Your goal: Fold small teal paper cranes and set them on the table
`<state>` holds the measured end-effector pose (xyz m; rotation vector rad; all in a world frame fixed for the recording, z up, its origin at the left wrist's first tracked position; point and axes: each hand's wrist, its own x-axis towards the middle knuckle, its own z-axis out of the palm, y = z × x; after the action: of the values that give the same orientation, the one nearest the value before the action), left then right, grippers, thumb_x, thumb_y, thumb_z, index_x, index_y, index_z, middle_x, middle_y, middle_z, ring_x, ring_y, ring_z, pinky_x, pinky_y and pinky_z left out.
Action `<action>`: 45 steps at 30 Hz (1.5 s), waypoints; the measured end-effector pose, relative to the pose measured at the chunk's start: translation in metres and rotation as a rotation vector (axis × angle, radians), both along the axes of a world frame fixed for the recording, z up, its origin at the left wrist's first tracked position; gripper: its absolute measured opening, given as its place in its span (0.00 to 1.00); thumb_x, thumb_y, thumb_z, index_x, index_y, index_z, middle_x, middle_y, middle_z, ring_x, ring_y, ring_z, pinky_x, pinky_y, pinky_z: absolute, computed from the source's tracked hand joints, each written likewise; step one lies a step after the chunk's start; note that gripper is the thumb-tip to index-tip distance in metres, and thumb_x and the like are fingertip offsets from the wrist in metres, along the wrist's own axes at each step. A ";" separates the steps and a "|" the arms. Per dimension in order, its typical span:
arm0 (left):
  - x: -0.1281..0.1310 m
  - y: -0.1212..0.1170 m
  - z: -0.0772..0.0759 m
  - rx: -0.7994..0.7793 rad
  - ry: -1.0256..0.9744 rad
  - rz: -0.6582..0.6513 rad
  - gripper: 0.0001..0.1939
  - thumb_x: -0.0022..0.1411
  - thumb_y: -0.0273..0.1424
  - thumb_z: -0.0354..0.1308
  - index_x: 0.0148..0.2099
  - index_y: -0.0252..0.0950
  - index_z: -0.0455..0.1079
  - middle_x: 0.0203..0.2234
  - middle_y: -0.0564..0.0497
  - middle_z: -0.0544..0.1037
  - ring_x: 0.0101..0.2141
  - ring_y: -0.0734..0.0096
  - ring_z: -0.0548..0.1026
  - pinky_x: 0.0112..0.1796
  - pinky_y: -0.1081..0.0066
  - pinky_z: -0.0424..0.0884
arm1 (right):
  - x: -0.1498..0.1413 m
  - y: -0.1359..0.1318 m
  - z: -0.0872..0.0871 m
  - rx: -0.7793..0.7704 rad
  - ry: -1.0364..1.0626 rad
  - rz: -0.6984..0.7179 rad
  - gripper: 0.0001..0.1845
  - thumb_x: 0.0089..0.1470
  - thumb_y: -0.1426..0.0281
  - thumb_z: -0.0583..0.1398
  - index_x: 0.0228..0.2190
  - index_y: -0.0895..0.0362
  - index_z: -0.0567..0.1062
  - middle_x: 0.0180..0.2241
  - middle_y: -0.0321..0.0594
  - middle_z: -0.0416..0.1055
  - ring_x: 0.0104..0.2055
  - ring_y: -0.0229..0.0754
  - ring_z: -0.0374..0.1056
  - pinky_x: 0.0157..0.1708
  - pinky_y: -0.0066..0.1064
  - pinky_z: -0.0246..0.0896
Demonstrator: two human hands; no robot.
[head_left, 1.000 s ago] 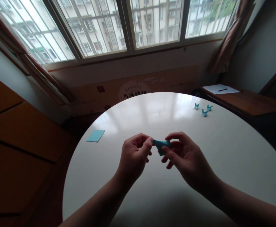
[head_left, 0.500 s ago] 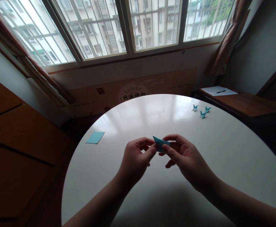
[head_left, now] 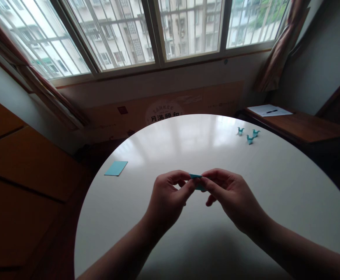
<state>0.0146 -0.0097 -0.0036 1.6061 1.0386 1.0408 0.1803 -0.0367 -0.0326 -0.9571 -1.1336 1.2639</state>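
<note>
A small piece of folded teal origami paper (head_left: 200, 187) is held above the table, between the fingertips of both hands. My left hand (head_left: 172, 191) pinches its left side with thumb and forefinger. On the other side, my right hand (head_left: 225, 188) has its thumb and forefinger closed on the paper, close to the left thumb. Most of the folded paper is hidden by the fingers. To the left lies a flat stack of teal square paper (head_left: 116, 168). Three small folded paper cranes (head_left: 249, 139) stand together at the far right of the table.
The round white table (head_left: 170, 151) reaches toward the window wall. Beyond its right edge, a wooden side table (head_left: 312, 126) bears a white sheet (head_left: 265, 110) with a pen (head_left: 272, 111). A wooden cabinet (head_left: 15, 186) stands on the left, and curtains (head_left: 46, 93) flank the barred window.
The right thumb and fingers have shifted left along the folded paper, closer to the left thumb. The paper's pointed upper corner no longer sticks up, and less of the paper shows.
</note>
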 end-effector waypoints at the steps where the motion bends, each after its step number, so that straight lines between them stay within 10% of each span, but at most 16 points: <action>1: 0.001 0.000 -0.001 -0.025 -0.026 0.007 0.10 0.59 0.34 0.66 0.30 0.32 0.78 0.19 0.52 0.73 0.19 0.76 0.66 0.16 0.78 0.65 | 0.000 0.000 -0.001 0.000 0.002 0.001 0.10 0.52 0.66 0.70 0.36 0.56 0.82 0.31 0.40 0.76 0.33 0.41 0.70 0.23 0.26 0.72; 29: -0.008 0.007 0.004 0.110 -0.029 0.204 0.16 0.65 0.39 0.59 0.30 0.32 0.77 0.16 0.54 0.72 0.17 0.77 0.67 0.17 0.80 0.66 | 0.003 -0.003 0.000 -0.118 0.004 0.151 0.13 0.58 0.60 0.66 0.34 0.59 0.78 0.29 0.38 0.72 0.29 0.37 0.67 0.21 0.24 0.68; 36: -0.009 0.005 0.007 0.045 -0.009 0.006 0.09 0.60 0.34 0.65 0.35 0.33 0.79 0.20 0.53 0.75 0.19 0.76 0.69 0.16 0.80 0.67 | 0.004 -0.003 -0.001 -0.123 0.013 0.153 0.13 0.59 0.61 0.66 0.35 0.59 0.78 0.30 0.39 0.72 0.30 0.38 0.67 0.21 0.23 0.68; 45: 0.000 0.003 0.002 0.041 -0.003 0.099 0.12 0.61 0.33 0.61 0.27 0.33 0.71 0.18 0.56 0.71 0.17 0.80 0.66 0.16 0.81 0.64 | -0.001 -0.004 0.001 -0.029 -0.123 0.117 0.16 0.59 0.57 0.65 0.36 0.58 0.79 0.31 0.41 0.73 0.31 0.41 0.70 0.20 0.26 0.69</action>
<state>0.0141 -0.0068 -0.0019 1.5987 1.1110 1.1371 0.1794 -0.0404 -0.0312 -1.0129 -1.2855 1.3327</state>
